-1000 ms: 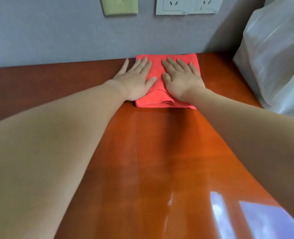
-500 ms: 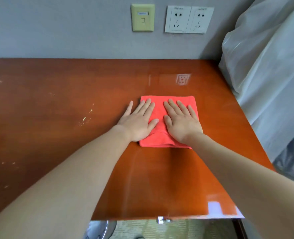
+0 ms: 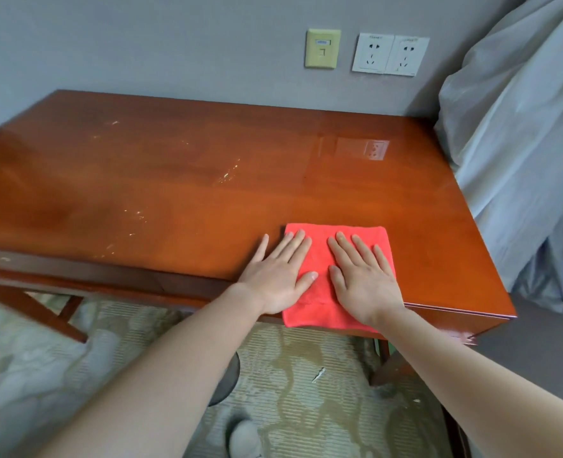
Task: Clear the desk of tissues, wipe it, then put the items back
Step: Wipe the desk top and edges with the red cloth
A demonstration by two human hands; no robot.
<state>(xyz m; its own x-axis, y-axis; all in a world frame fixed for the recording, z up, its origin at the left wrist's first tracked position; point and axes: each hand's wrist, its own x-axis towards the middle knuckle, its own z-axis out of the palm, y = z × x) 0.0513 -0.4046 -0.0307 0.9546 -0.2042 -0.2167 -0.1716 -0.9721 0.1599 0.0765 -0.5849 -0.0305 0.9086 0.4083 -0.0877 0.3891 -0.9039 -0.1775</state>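
While both palms press the cloth (image 3: 318, 309) flat at the near edge of the desk (image 3: 174, 180), toward its right end, I judge the wiping step to be the one in hand. My left hand (image 3: 278, 279) and right hand (image 3: 362, 279) lie with fingers straight, gripping nothing, the left half on bare wood. Pale specks (image 3: 227, 173) dot the wood to the left, so the next pass likely calls for a sideways push there. The cloth overhangs the front edge and could slip off. Grey fabric (image 3: 521, 153) crowds the right end; sockets (image 3: 390, 54) sit on the wall behind.
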